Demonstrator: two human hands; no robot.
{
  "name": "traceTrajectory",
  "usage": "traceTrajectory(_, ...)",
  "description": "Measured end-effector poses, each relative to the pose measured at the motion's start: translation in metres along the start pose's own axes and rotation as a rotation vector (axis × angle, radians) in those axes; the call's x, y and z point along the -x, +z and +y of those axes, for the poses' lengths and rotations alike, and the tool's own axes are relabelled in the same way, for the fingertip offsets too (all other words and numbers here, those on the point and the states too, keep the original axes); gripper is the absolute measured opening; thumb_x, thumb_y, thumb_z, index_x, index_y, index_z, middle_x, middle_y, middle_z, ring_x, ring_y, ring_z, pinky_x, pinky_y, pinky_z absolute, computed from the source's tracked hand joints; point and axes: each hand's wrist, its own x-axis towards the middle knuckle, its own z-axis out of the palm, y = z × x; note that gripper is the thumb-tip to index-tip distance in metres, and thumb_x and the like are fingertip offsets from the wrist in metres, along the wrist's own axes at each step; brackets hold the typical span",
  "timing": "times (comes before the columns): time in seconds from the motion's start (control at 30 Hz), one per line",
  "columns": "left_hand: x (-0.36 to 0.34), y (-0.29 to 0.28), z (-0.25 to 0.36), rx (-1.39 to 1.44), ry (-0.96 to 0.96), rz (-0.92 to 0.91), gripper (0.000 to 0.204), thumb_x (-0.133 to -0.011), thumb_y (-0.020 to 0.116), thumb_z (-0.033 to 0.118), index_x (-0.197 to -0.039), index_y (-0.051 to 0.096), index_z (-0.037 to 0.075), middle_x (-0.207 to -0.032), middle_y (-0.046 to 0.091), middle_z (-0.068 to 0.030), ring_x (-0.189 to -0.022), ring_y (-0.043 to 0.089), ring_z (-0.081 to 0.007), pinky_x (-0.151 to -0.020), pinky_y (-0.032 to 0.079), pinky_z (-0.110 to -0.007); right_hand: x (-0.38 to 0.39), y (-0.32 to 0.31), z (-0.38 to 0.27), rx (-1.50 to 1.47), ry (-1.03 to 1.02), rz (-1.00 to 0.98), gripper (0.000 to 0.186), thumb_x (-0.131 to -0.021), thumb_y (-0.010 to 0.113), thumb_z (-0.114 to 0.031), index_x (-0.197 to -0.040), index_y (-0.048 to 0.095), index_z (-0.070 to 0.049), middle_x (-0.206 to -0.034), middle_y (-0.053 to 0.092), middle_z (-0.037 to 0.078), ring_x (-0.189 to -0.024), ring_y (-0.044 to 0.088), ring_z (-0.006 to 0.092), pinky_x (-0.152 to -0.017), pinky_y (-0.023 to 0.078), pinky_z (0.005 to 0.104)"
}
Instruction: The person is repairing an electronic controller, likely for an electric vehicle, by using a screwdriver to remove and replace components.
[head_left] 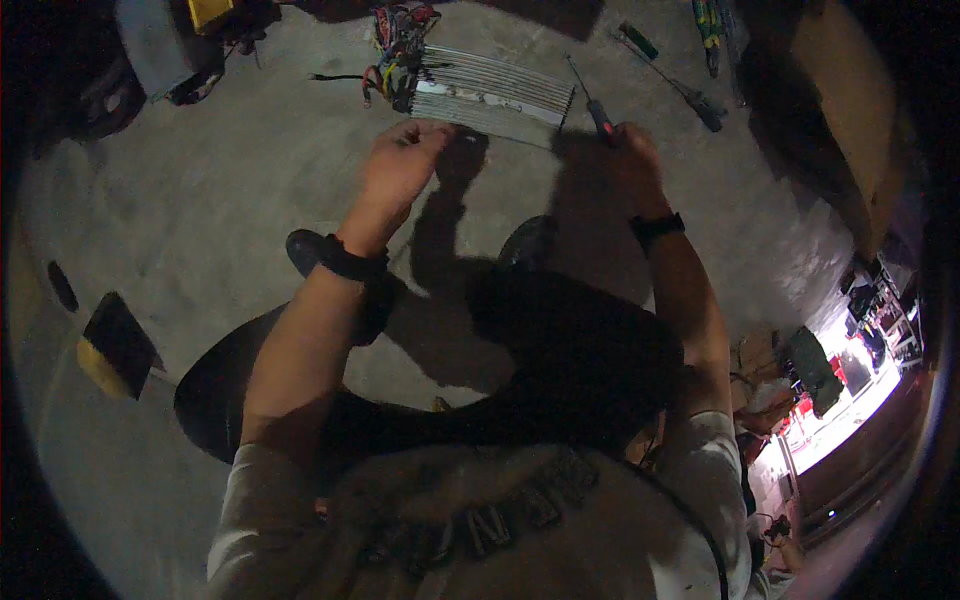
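My right hand (637, 168) is closed around the handle of a screwdriver (597, 112), whose thin shaft points up and away to the left. Just beyond my hands lies a finned metal heat-sink unit (490, 94) on the concrete floor. A tangled bundle of coloured wires (400, 42) is gathered at its left end. My left hand (392, 165) hovers near the unit's lower left corner, thumb and fingers pinched together. Whatever may be between those fingertips is too small and dark to make out.
More screwdrivers (697, 104) and green-handled pliers (711, 38) lie at the far right. A grey box (157, 45) stands far left. A dark and yellow block (120, 345) is at left. Brown board (845, 110) edges the right. My crossed legs (580, 350) fill the near middle.
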Motion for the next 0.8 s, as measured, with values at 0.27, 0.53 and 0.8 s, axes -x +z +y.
traceTrajectory(0.27, -0.067, 0.023, -0.042, -0.511, 0.598, 0.014, 0.018, -0.091, 0.076, 0.018, -0.104, 0.076, 0.006, -0.082, 0.07, -0.0025, -0.071, 0.061, -0.0097, -0.066, 0.05, -0.03, -0.018, 0.05, 0.007, 0.016, 0.093, 0.117, 0.034, -0.079, 0.083, -0.02, -0.097, 0.059, -0.004, -0.094, 0.064, 0.02, -0.09, 0.062, 0.0427, -0.072, 0.048, 0.0489)
traceTrajectory(0.53, -0.062, 0.033, -0.037, -0.754, 0.788, 0.095, 0.018, -0.092, 0.075, 0.019, -0.105, 0.076, 0.007, -0.093, 0.075, -0.0135, -0.079, 0.073, -0.0239, -0.072, 0.056, -0.035, -0.006, 0.043, 0.019, -0.351, 0.148, 0.127, 0.028, -0.094, 0.07, -0.021, -0.112, 0.058, -0.003, -0.093, 0.065, 0.013, -0.084, 0.064, 0.0278, -0.071, 0.05, 0.0437)
traceTrajectory(0.8, -0.083, 0.06, -0.034, -0.946, 1.039, 0.174, 0.025, -0.093, 0.071, 0.031, -0.103, 0.077, 0.008, -0.097, 0.075, -0.0143, -0.085, 0.072, -0.0346, -0.077, 0.057, -0.045, 0.036, 0.006, -0.015, -0.539, 0.126, 0.325, 0.03, -0.099, 0.067, -0.021, -0.123, 0.064, -0.003, -0.103, 0.07, 0.012, -0.093, 0.067, 0.0209, -0.083, 0.054, 0.0354)
